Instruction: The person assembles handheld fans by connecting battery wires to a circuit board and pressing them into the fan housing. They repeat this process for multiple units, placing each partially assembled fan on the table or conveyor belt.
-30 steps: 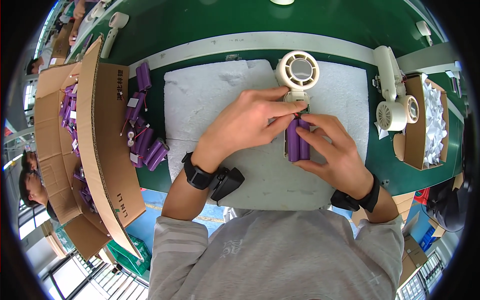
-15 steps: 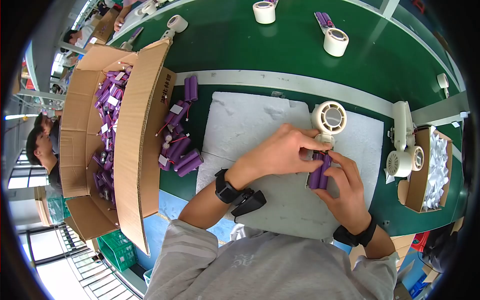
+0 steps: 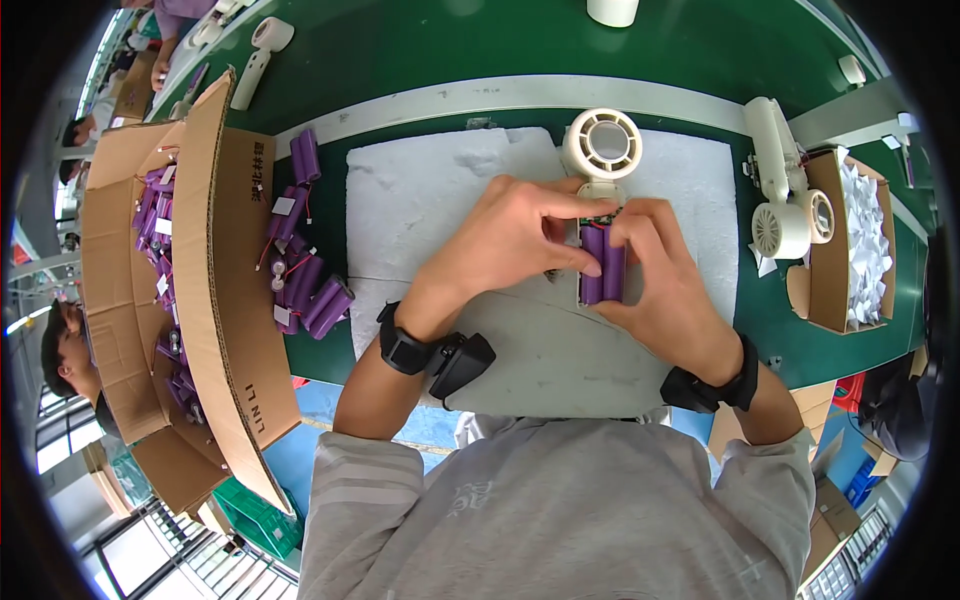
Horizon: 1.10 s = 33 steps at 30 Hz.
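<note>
A cream handheld fan (image 3: 604, 145) lies on the white foam pad (image 3: 440, 190), its round head pointing away from me. In its opened handle sits a purple two-cell battery pack (image 3: 602, 262). My left hand (image 3: 500, 235) is closed on the fan from the left, fingers at the neck and thumb pressing the pack's left side. From the right, my right hand (image 3: 670, 285) grips the handle and pack, its thumb near the lower end and its bent fingers along the upper right. A bit of green circuit board shows between the hands; the wires there are mostly hidden.
Purple battery packs (image 3: 305, 280) lie left of the pad beside a large cardboard box (image 3: 245, 200) holding many more. At right stand assembled fans (image 3: 780, 215) and a small box (image 3: 825, 290) of white pieces. Beyond a pale rail (image 3: 450, 97), the green belt (image 3: 450, 45) carries fans.
The whole view has shifted, with the table appearing higher and further left. My left thumb has come down onto the battery pack, and my right fingers have bent over its upper right side.
</note>
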Each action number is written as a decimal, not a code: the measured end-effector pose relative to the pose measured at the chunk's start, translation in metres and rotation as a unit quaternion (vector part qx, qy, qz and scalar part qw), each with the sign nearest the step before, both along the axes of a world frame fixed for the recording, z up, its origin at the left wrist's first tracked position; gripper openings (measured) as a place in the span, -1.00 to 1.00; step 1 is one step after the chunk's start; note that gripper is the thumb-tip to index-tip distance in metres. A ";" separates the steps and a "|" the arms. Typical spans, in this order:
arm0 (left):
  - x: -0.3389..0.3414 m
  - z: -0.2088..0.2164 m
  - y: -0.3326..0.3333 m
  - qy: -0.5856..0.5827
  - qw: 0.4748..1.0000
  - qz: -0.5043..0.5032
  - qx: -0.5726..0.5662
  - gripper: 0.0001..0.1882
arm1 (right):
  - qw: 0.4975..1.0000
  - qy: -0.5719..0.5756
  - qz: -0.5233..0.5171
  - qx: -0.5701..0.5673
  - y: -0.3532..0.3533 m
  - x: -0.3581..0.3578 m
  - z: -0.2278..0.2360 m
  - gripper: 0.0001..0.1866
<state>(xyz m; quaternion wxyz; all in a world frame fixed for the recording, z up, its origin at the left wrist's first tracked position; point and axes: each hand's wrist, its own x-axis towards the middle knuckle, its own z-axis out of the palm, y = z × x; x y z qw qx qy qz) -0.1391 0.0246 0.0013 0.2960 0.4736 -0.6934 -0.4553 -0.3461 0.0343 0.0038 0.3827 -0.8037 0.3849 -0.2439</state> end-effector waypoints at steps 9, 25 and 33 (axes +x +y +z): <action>0.001 -0.009 0.008 0.027 0.999 0.022 -0.022 -0.43 | 0.999 -0.013 0.028 -0.020 0.003 -0.002 0.001 -0.23; 0.027 -0.015 -0.005 -0.085 0.934 0.249 -0.242 -0.46 | 0.925 0.136 -0.143 -0.326 -0.064 0.021 0.010 -0.38; 0.131 -0.023 -0.007 -0.482 0.701 0.509 -0.132 -0.37 | 0.888 0.336 -0.210 -0.233 -0.065 -0.057 0.045 -0.42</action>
